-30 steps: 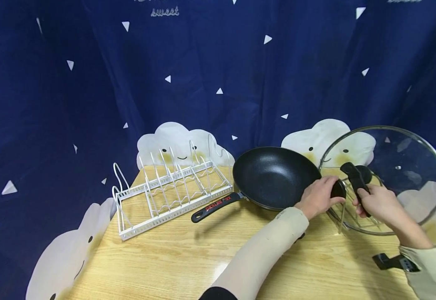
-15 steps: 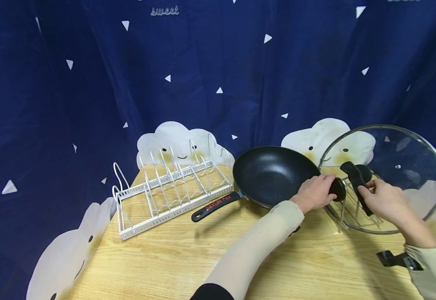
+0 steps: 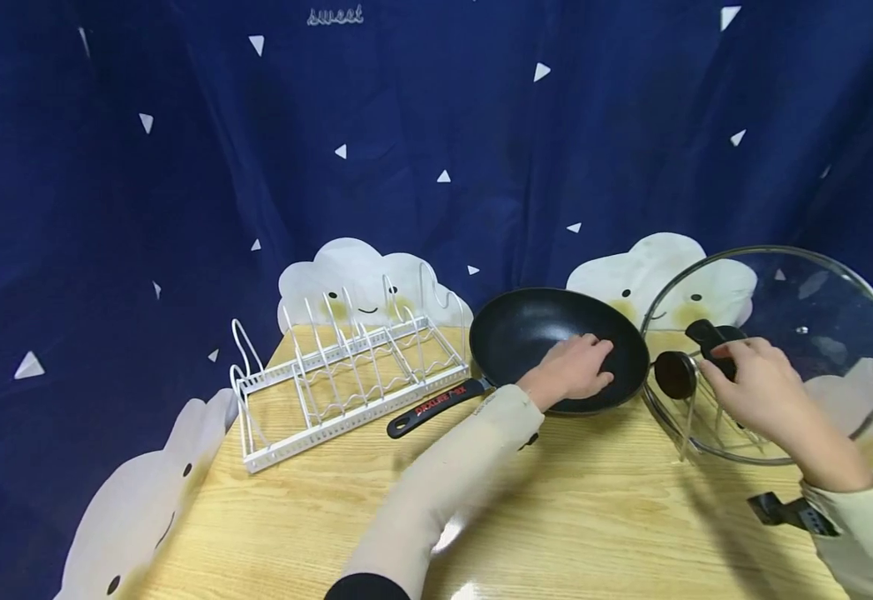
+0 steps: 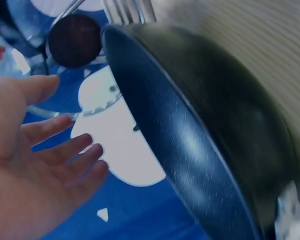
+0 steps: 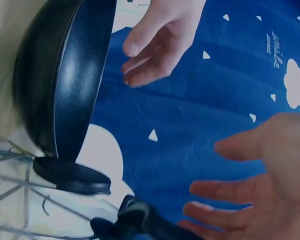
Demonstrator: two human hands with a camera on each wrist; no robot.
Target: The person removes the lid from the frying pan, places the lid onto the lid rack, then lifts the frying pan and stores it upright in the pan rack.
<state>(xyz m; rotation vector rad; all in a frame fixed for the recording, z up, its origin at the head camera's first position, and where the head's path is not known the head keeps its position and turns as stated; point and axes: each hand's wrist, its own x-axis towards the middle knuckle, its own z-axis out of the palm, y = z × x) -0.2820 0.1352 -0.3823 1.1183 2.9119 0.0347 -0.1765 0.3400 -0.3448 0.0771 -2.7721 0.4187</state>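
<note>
A black frying pan [image 3: 541, 333] lies on the wooden table [image 3: 594, 517], its handle [image 3: 436, 404] pointing left. My left hand [image 3: 594, 362] hovers over the pan's near right rim with relaxed, spread fingers [image 4: 65, 150] and holds nothing. Right of the pan a large glass lid [image 3: 819, 317] stands upright on a wire holder [image 3: 687, 425]. A round black knob [image 3: 675, 375] and a black handle piece [image 3: 706, 333] sit at its left side. My right hand [image 3: 721, 367] is at that handle piece [image 5: 135, 220], fingers [image 5: 215, 210] straight, not gripping.
A white wire dish rack [image 3: 346, 383] with several upright dividers stands at the table's back left. A dark blue curtain [image 3: 406, 125] with cloud prints hangs close behind the table. A black strap [image 3: 781, 510] sits at my right wrist.
My left hand let go of the black knob and moved left over the pan. My right hand loosened its grip on the black handle piece and opened. The lid stays upright.
</note>
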